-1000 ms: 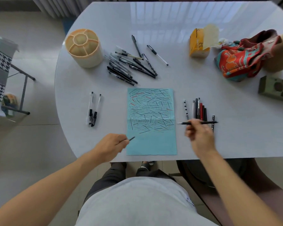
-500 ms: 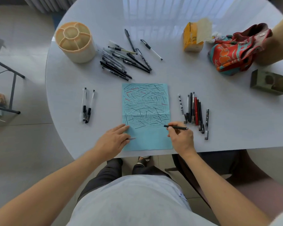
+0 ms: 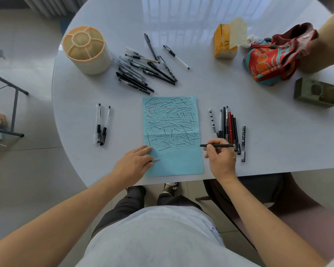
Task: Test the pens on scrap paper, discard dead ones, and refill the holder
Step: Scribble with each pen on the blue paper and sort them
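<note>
A black pen (image 3: pixel 218 145) lies level at the scribbled blue paper's (image 3: pixel 172 135) right edge.

Small grey object (image 3: pixel 156 161) mostly hidden under left hand (image 3: pixel 132 165); cardboard roll (image 3: pixel 327 41) cut off by right edge.

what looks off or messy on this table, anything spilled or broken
Nothing spilled or broken. The pen holder stands upright but empty, with untested pens in a loose heap beside it. The yellow carton has its flap torn open. The blue scrap paper is creased across the middle.
</note>
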The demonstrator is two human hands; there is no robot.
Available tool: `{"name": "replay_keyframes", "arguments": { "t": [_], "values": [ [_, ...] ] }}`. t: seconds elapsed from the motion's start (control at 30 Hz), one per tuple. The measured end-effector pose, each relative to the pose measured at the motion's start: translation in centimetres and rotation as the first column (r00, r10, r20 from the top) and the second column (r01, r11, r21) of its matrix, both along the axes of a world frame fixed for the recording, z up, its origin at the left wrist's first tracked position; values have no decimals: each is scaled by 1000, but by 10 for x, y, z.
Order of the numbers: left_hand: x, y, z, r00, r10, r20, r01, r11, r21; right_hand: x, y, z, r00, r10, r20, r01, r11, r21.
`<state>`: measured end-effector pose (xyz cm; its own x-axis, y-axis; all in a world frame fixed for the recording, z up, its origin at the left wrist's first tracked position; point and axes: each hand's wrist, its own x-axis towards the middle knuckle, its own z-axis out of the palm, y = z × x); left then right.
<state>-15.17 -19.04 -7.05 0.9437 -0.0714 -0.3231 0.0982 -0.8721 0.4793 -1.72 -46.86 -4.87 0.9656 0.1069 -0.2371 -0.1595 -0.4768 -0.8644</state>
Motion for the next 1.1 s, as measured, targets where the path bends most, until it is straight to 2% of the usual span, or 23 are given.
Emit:
{"name": "replay_keyframes", "arguments": {
  "t": [0.07,0.13,0.23,0.4,0.6,0.83,0.97,1.1],
  "values": [
    [4,-2,4,999,25,30,-24,999,-47,-3,9,7,993,-13,-116,33,985,172],
    [8,-6,9,998,38,59,-33,996,-84,-10,21,13,966,53,-252,37,939,342],
    [14,-13,15,995,43,95,-33,994,-107,-22,36,18,933,161,-322,-4,899,438],
    [21,-21,24,991,59,118,-45,992,-117,-27,45,19,927,189,-323,-27,895,446],
    [24,-22,28,994,62,92,-50,991,-123,-19,36,22,945,116,-305,41,885,463],
    [34,-34,35,996,14,89,-3,993,-119,-22,46,20,911,216,-353,-42,897,440],
    [44,-45,41,997,54,46,-48,993,-110,-24,54,20,918,164,-362,2,909,416],
    [52,-42,38,999,40,17,-37,987,-156,-10,55,18,905,194,-379,-40,925,377]
  ]
}}
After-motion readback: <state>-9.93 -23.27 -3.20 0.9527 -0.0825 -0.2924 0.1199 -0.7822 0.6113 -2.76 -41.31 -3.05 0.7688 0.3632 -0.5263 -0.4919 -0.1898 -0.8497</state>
